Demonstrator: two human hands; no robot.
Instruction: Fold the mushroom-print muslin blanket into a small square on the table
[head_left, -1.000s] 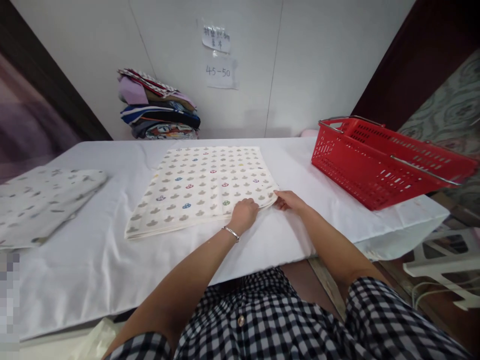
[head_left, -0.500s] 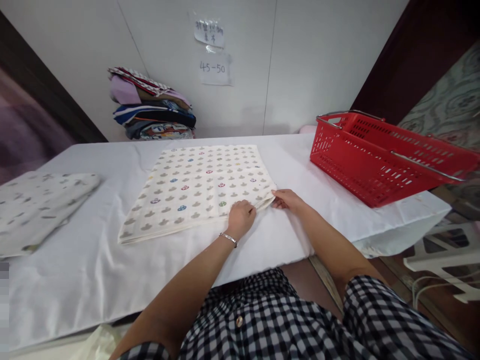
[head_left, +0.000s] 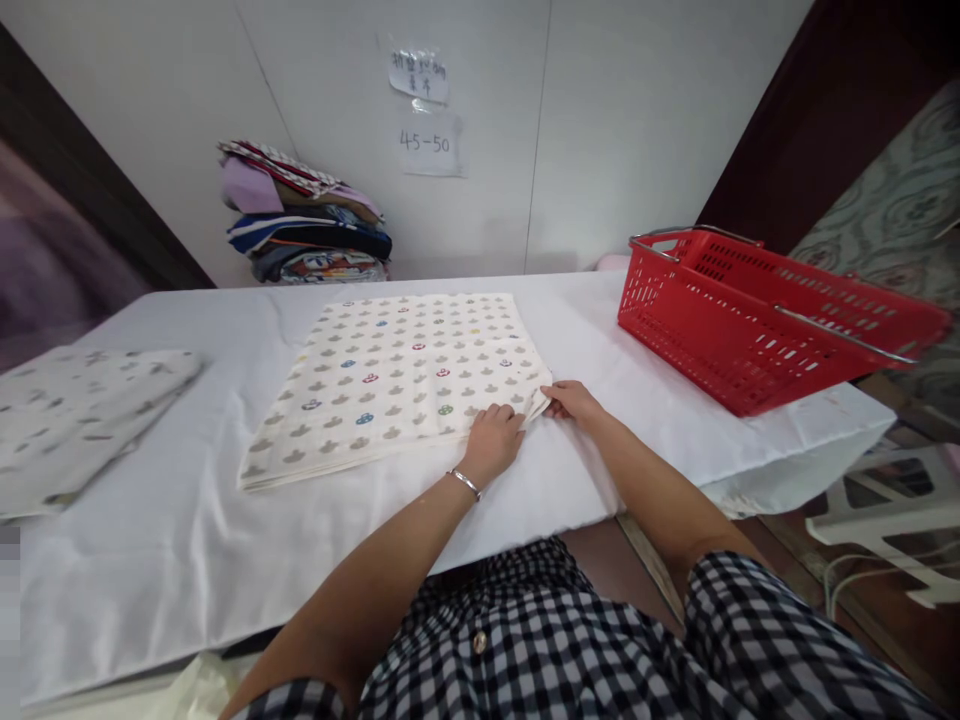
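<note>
Left hand (head_left: 493,440) flat, fingers loose, on patterned cloth (head_left: 397,375), right hand (head_left: 571,401) pinching its corner; red basket (head_left: 757,320) beside, contents unseen

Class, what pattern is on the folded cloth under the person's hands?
Cream cloth with rows of small grey shapes, a few coloured; head view.

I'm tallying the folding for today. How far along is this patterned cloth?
Done: the patterned cloth lies flat on the white table cover in stacked layers, so it is at least partly folded; another folded cloth sits at the left. In hand: the left hand and right hand are at its near right corner. Left: the red basket looks empty from here.
</note>
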